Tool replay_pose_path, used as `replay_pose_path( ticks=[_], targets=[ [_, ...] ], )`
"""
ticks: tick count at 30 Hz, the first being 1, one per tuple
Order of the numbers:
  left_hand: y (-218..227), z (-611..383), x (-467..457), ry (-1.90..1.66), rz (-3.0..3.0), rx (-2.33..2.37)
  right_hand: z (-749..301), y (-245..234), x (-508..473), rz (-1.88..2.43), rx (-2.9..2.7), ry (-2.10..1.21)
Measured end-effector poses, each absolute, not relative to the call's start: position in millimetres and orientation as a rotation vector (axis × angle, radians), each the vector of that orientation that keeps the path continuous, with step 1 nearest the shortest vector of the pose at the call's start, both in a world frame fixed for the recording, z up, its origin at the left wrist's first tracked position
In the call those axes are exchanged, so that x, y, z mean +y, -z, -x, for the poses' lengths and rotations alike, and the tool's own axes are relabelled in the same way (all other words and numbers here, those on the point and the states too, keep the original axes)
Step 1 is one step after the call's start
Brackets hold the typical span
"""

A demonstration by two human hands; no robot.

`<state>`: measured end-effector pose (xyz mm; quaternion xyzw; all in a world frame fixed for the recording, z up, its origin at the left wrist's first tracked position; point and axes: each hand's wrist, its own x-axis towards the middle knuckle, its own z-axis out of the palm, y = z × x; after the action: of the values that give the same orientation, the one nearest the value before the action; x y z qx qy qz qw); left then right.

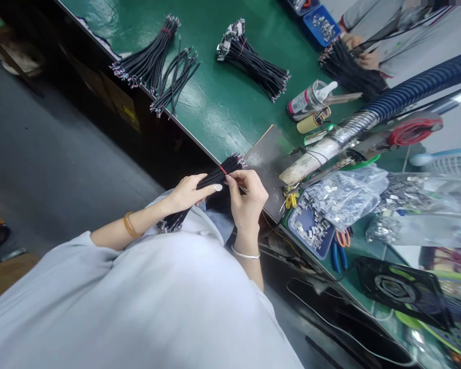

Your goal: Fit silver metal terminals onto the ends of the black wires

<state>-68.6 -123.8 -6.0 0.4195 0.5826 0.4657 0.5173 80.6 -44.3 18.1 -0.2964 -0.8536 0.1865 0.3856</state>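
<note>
Wires (210, 179), black and bundled, slanted forward-right through the curled left hand (187, 193). The right hand (249, 193) pinched a thin red band (222, 168) farther along.

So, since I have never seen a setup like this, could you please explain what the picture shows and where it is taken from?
No machine does the handling here: these are a person's two bare hands. The one picture comes from a camera worn on that person's head, looking forward and down past a pale shirt. The left hand holds a bundle of thin black cables, while the right hand pinches at the narrow red band around it. On the glossy green tabletop lie two more banded black cable bundles, some loose black cables, and a blue plastic tray of small metal parts. Across the table, a co-worker's hands are at another dark bundle.
</note>
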Motion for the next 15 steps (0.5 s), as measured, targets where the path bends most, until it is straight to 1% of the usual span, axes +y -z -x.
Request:
replay_pose_path(
  ticks=[5,9,12,15],
  targets=[
    [-0.6,71.5,-125.1,-0.981,-1.134,1.672,-84.7,-12.5,-43.8,0.763,-2.323,-0.387],
    [-3.1,74.0,-124.4,-0.801,-1.239,1.870,-85.9,-3.8,-45.2,0.724,-2.359,-0.452],
    [-3.2,74.9,-123.8,-0.738,-1.264,1.890,-83.1,5.0,-46.8,0.675,-2.295,-0.443],
    [-3.2,75.2,-124.4,-0.771,-1.237,1.817,-77.7,13.9,-48.7,0.626,-2.196,-0.355]
  ],
)
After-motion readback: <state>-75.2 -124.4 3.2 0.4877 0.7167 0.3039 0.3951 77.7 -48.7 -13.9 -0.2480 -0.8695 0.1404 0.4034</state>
